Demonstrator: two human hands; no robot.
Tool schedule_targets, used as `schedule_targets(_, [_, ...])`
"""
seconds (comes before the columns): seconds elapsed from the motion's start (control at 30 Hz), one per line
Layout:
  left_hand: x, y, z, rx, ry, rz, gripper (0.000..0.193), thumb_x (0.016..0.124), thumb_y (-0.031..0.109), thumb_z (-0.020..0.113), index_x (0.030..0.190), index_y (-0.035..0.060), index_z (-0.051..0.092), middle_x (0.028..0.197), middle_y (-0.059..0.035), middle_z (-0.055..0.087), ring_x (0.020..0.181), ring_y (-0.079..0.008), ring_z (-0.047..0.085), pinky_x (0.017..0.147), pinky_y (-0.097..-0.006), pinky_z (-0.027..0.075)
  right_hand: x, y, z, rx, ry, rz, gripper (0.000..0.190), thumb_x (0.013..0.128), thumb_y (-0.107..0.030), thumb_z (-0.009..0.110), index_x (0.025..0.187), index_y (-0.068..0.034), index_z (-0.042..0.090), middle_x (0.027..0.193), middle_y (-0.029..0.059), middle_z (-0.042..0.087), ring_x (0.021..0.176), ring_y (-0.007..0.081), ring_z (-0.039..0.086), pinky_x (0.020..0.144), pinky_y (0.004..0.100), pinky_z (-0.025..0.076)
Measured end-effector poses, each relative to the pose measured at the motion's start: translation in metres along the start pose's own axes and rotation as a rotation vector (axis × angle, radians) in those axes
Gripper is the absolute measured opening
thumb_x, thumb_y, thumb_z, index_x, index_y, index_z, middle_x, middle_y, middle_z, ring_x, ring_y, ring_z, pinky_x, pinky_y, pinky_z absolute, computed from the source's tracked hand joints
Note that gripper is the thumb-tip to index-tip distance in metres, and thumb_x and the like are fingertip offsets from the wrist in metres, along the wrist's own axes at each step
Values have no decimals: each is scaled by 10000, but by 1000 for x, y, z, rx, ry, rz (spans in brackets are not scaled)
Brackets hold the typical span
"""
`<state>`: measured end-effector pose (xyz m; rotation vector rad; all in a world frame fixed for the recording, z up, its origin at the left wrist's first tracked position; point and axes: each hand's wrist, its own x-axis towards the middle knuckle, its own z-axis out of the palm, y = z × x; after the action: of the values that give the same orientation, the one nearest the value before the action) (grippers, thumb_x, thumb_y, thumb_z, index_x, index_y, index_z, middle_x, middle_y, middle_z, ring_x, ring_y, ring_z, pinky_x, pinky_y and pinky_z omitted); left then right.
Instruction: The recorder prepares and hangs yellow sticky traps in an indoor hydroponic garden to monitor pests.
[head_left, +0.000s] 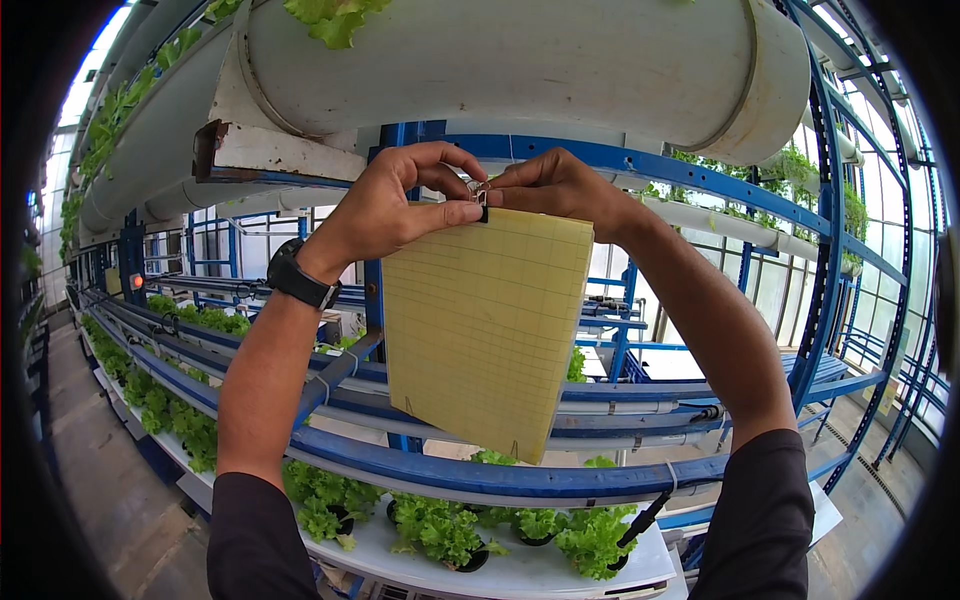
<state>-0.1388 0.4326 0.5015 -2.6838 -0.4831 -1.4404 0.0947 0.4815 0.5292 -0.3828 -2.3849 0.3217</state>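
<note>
A yellow sticky trap card or ruled sheet (484, 322) with printed grid lines hangs in front of me, slightly tilted. A small black binder clip (483, 214) with wire handles grips its top edge. My left hand (409, 199) holds the clip from the left, thumb on its black body and fingers curled over the handles. From the right, my right hand (559, 187) pinches the clip's wire handles between thumb and fingers. A thin wire or string (512, 148) comes down just above the fingers; whether it passes through the handles is hidden.
A blue steel beam (675, 174) runs behind my hands, with a large white pipe (495, 67) overhead. Below, blue rails (480, 474) cross above lettuce plants (442, 529) in a white growing tray (405, 566). A black cable connector (643, 519) hangs at the lower right.
</note>
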Motion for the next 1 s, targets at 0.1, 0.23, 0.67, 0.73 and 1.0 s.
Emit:
schedule_targets(0.1, [-1,-2,0,-5,27,20,273,811,181,761,1022,64,635,851,-50,729,876,-106,669,888,-332,467,0,-1,0,2,-16,-14,264,933,-213,636,1092,-12,700,899,123,727,738,121,667,690,264,539])
schedule_targets(0.23, [-1,-4,1,-18,59,37,256,813,158,756,1000,67,608,839,-32,720,870,-108,673,888,-326,468,1,2,-1,4,-17,-22,265,936,-216,632,1092,-13,700,897,121,727,731,119,667,683,262,539])
schedule_targets(0.67, [0,-3,16,221,113,136,243,830,130,741,1015,52,605,865,-54,722,849,-126,693,836,-290,494,-2,8,-5,-33,-6,-55,196,948,-164,617,1071,-51,721,865,83,728,691,71,630,625,251,514])
schedule_targets(0.73, [1,-3,18,226,109,130,241,831,102,739,1025,47,606,893,-60,715,837,-107,679,820,-279,496,-4,8,-6,-41,2,-41,200,951,-167,613,1072,-49,720,855,79,726,688,68,626,618,250,511])
schedule_targets(1.0, [-5,-13,12,284,138,249,121,852,96,705,939,12,700,858,-92,714,807,-179,695,744,-309,543,3,6,-5,-186,-79,-142,275,964,-216,584,1122,-18,691,852,65,704,764,95,620,676,271,515])
